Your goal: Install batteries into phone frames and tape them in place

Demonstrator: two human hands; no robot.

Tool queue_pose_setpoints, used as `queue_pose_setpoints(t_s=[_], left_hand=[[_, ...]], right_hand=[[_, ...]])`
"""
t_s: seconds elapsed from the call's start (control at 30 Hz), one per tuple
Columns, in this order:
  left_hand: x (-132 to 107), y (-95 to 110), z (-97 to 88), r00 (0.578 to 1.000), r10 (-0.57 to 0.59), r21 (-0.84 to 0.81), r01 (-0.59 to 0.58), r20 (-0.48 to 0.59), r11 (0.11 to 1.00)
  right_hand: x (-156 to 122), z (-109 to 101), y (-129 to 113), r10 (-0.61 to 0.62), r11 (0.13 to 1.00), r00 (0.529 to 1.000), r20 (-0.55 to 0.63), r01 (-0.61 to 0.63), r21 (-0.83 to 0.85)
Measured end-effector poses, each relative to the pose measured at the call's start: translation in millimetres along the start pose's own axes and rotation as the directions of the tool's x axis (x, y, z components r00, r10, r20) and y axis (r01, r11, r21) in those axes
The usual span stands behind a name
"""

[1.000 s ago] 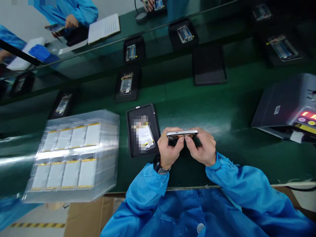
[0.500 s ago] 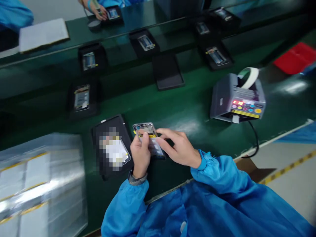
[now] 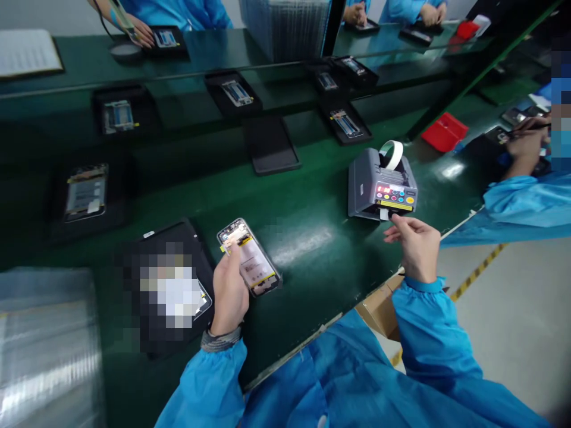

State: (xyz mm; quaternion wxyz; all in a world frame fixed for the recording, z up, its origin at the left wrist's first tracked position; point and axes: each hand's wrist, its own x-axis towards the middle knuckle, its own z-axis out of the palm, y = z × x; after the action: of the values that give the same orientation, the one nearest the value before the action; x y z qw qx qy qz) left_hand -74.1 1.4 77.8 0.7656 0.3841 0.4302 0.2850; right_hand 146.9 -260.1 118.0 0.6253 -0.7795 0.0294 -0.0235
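- Head view, this instant: the left hand (image 3: 229, 291) alone grips an open-backed phone chassis (image 3: 250, 257), thumb along its left edge, just above the green desk (image 3: 312, 238) at about 7 o'clock in the frame.
- What has changed — half a second ago both hands were on the chassis; now the right hand (image 3: 414, 244) has left it and swung out to 3 o'clock.
- That right hand sits at the mouth of the grey tape dispenser (image 3: 381, 187), thumb and forefinger pinching at a small white tab under its lit button panel; whether the strip is already gripped, I cannot tell.
- By my reading, the work has moved from handling the chassis to fetching a piece of tape for it — the phone waits, face open and tilted up.
- Just left of the chassis, at 8 o'clock, lies a black carrier tray (image 3: 187, 238) with its contents blurred out.
- More black trays with phone frames sit toward 12 o'clock, one empty tray (image 3: 271, 145) among them.
- Another worker's hand (image 3: 526, 145) is busy at 2 o'clock, near a red tray (image 3: 444, 132).
- Stacked clear blister packs (image 3: 44, 345) blur at the lower left.
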Motion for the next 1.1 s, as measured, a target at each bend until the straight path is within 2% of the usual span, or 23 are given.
queue_pose_setpoints(t_s=[0.1, 0.2, 0.43, 0.57, 0.67, 0.73, 0.8, 0.93, 1.03, 1.1], left_hand=[[2.2, 1.1, -4.4, 0.994, -0.077, 0.023, 0.075, 0.082, 0.997], [3.7, 0.8, -7.0, 0.985, -0.121, 0.019, 0.119, 0.120, 0.993], [3.7, -6.3, -6.2, 0.981, -0.066, 0.000, 0.067, 0.184, 0.998], [4.6, -9.7, -5.8, 0.979, -0.041, -0.034, 0.048, 0.201, 0.998], [5.9, -10.9, -5.2, 0.975, -0.016, -0.061, 0.030, 0.221, 0.998], [6.3, -12.3, -4.9, 0.969, 0.013, -0.053, 0.000, 0.245, 0.999], [6.2, -14.6, -4.6, 0.962, 0.046, -0.031, -0.040, 0.268, 0.999], [5.4, -20.3, -4.2, 0.946, 0.130, 0.002, -0.137, 0.297, 0.991], [5.1, -22.6, -4.3, 0.938, 0.173, 0.015, -0.186, 0.300, 0.982], [5.1, -22.8, -4.4, 0.937, 0.183, 0.023, -0.198, 0.296, 0.980]], right_hand=[[3.9, 4.7, 0.8, 0.045, 0.998, 0.999, 0.024, -0.045, 0.042], [6.2, 6.6, 4.0, 0.047, 0.998, 0.999, 0.021, -0.048, 0.051], [15.9, 5.3, 11.1, -0.059, 0.997, 0.998, 0.019, 0.058, 0.045], [20.0, 0.3, 9.4, -0.057, 0.997, 0.998, 0.031, 0.056, 0.046], [6.3, 1.8, 9.0, -0.038, 0.998, 0.998, 0.054, 0.036, 0.044], [-16.5, 9.2, 9.1, -0.005, 0.999, 0.990, 0.138, 0.000, 0.037], [-47.9, 23.5, 9.0, 0.060, 0.998, 0.964, 0.261, -0.065, 0.010], [-107.3, 67.7, 6.2, 0.124, 0.992, 0.829, 0.546, -0.121, -0.041], [-128.7, 97.2, 2.3, 0.112, 0.993, 0.734, 0.670, -0.112, -0.044], [-133.5, 109.0, 1.0, 0.103, 0.994, 0.701, 0.705, -0.103, -0.043]])
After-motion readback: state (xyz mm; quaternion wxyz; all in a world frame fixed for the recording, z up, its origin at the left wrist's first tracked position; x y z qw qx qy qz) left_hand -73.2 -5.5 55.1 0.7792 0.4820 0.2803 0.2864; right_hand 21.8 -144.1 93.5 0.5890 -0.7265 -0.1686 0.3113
